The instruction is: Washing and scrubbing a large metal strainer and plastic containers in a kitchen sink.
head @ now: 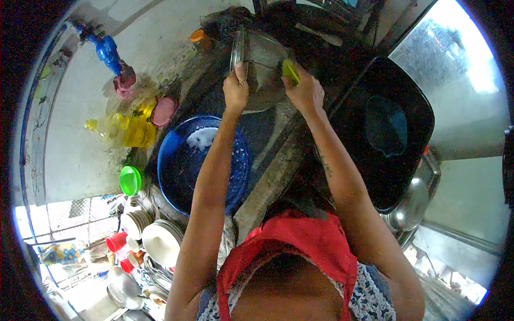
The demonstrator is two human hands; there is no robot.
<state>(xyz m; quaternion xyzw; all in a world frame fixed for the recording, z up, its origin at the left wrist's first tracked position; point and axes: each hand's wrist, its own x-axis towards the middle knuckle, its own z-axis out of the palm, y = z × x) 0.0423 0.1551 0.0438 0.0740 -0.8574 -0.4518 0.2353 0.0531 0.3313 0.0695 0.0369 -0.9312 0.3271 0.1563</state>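
A metal pot point(263, 52) is tipped on its side in front of me, its rim facing left. My left hand point(236, 89) grips the pot by that rim, thumb over the edge. In my right hand point(307, 89) is a yellow-green sponge point(290, 72), pressed to or just beside the right side of the pot. Below the pot, partly behind my left forearm, stands a blue basin point(180, 168) of dark water with a patch of white suds point(202, 137).
A large black tub point(417, 168) stands on the right, holding water. Left are a yellow liquid bottle point(132, 130), a pink container point(164, 111), a green bowl point(130, 181) and an orange-lidded jar point(197, 36). Stacked white bowls point(160, 242) and a metal pan point(123, 288) sit lower left.
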